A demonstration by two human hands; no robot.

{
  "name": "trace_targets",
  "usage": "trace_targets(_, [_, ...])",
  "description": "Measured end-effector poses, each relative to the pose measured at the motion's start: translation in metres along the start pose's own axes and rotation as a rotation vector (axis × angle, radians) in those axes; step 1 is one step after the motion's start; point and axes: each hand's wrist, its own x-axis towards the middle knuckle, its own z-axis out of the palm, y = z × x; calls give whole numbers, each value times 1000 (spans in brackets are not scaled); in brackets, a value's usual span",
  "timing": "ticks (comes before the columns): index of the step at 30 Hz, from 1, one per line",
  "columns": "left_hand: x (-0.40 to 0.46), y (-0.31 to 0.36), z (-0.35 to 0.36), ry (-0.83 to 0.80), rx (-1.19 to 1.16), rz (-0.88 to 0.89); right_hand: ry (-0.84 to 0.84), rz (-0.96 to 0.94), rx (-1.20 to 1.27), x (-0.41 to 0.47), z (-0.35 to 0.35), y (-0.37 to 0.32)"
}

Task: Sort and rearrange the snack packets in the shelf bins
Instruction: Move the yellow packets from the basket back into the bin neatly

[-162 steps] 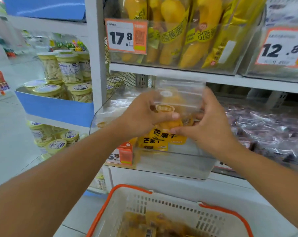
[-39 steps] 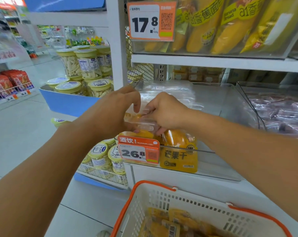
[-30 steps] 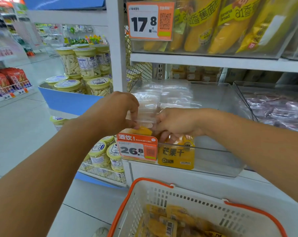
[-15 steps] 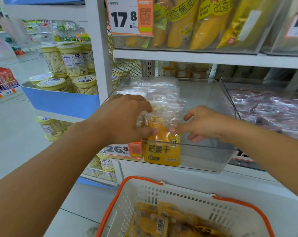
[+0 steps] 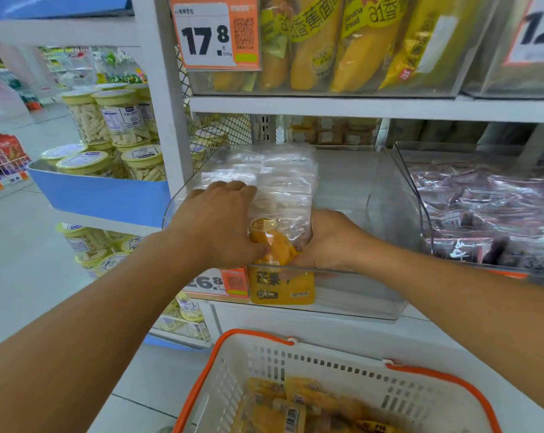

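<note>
- Step in hand: I read this as squaring up the front row of the clear shelf bin (image 5: pixel 386 195); the mango packet (image 5: pixel 280 242) stands upright at the bin's front wall, at the head of a row of like packets (image 5: pixel 283 179) running back along the left half.
- Left hand (image 5: pixel 217 223): laid over the packets left of the front one, thumb pressing on its left edge. Fingers bent over the tops; whether they clasp anything I cannot tell.
- Right hand (image 5: pixel 330 239): cupped against the packet's right edge from inside the bin, fingers curled round its lower side, so I hold the packet pinched between both hands.
- Right half of the bin: bare, room for another row.
- Basket (image 5: pixel 333 364): below, with more yellow packets (image 5: pixel 283 407) in it.
- Next move, as I judge it: let go without tipping the row, then reach down to the basket for another packet; the thin pouches look prone to slumping.
</note>
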Motion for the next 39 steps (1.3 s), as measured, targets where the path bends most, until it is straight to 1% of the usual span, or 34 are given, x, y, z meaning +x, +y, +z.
trace_targets(3, [11,-2,-6,14,-85,18,-42,-13,21,1,1,0])
trace_targets(4, [14,-2,-7,17,-81,24,-70,-13,18,2,0,0])
trace_targets(7, [16,5,0,-3,50,31,-143,40,-4,1,-2,2])
trace_targets(9, [16,10,5,-6,119,38,-183,104,51,0,-2,3])
trace_targets(12, [18,14,5,-8,125,38,-188,150,81,0,-2,3])
trace_targets(15, [19,15,4,49,140,36,-79,102,-25,1,-2,1])
trace_targets(18, [18,15,7,147,150,66,139,22,-162,3,2,1])
trace_targets(19, [17,15,7,169,151,81,173,3,-178,4,3,2])
trace_targets(20, [16,15,8,181,145,95,169,-14,-198,6,4,4])
trace_targets(21, [15,15,8,185,128,101,125,-17,-227,8,4,6])
trace_targets(24, [15,11,7,163,43,66,-39,81,-254,12,4,10])
trace_targets(27, [15,8,8,144,-15,45,-78,219,-151,8,0,7])
trace_targets(30, [12,6,9,152,-67,59,-174,313,-66,2,-6,0])
trace_targets(32, [9,6,7,162,-121,71,-178,318,-46,1,-7,1])
trace_targets(36, [3,8,-2,226,-145,104,-98,289,101,-8,-15,3])
trace_targets(37, [2,7,-3,220,-142,107,-93,276,110,-11,-19,3])
trace_targets(39, [-1,7,-3,217,-148,101,-50,240,35,-19,-23,6])
